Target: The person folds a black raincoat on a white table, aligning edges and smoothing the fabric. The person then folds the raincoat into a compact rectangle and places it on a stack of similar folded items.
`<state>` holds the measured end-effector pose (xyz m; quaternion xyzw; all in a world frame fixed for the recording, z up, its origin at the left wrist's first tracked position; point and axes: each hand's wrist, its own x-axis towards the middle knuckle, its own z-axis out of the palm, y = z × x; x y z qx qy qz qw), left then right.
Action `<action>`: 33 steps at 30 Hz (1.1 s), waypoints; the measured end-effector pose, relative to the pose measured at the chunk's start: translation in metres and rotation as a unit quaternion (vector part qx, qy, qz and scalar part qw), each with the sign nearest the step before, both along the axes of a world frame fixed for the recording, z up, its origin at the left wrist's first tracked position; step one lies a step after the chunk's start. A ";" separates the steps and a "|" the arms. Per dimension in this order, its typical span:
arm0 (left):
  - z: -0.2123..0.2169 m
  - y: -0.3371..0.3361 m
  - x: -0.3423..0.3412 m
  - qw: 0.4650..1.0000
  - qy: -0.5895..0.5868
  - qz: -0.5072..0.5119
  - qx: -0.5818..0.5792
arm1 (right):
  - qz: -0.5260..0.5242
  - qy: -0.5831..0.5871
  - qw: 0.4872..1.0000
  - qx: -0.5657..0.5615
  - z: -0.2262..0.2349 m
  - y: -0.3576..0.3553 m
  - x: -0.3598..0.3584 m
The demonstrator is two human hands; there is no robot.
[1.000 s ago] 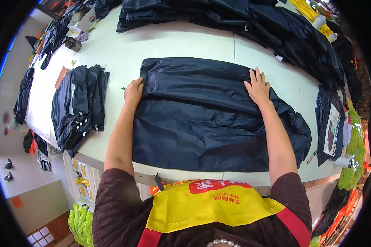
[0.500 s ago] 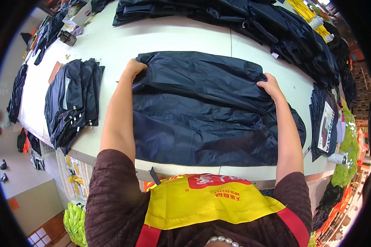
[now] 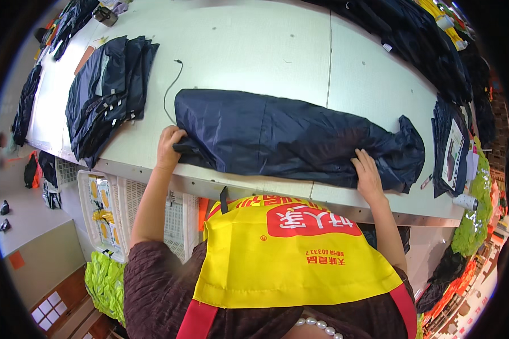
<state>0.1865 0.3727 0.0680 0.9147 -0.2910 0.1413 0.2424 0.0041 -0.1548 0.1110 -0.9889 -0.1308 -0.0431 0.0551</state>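
A dark navy garment (image 3: 300, 135) of shiny cloth lies folded into a long strip along the table's near edge, its right end bunched up. My left hand (image 3: 168, 148) is closed on its near left corner, the cloth pinched between thumb and fingers. On the near right part of the cloth my right hand (image 3: 369, 176) rests with its fingers stretched out, touching the surface. Beyond the left end, a thin dark cord (image 3: 168, 90) lies curved on the white table (image 3: 237, 51).
A stack of folded dark garments (image 3: 110, 90) lies to the left. Another dark stack (image 3: 451, 150) with a printed card sits at the right edge, beside a spool (image 3: 465, 201). A long dark pile (image 3: 413, 51) runs across the far right. White crates (image 3: 104, 209) stand below the table's left front.
The garment has been folded over toward me into a narrower strip. Both hands have come nearer to me with it, and the cord behind it now shows.
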 end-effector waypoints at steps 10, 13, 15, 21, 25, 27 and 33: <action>0.008 0.011 -0.004 0.987 0.131 0.089 0.015 | -0.102 0.048 0.992 -0.046 -0.040 0.118 0.037; -0.009 0.016 -0.002 0.981 0.133 0.132 -0.046 | -0.106 0.096 0.989 -0.026 -0.031 0.124 0.047; -0.012 0.028 -0.002 0.971 0.163 0.159 -0.076 | -0.098 0.133 0.986 -0.002 -0.014 0.124 0.055; 0.019 0.025 0.003 0.694 0.527 0.288 -0.398 | 0.053 0.027 0.983 0.174 0.042 0.197 0.089; 0.041 -0.005 0.013 0.805 0.472 0.288 -0.215 | 0.205 -0.065 0.973 0.084 -0.004 0.261 0.112; 0.043 -0.014 0.014 0.818 0.467 0.271 -0.199 | 0.218 -0.040 0.975 0.032 -0.023 0.266 0.111; 0.031 -0.016 0.016 0.742 0.564 0.194 -0.308 | 0.203 -0.017 0.966 0.156 -0.016 0.262 0.124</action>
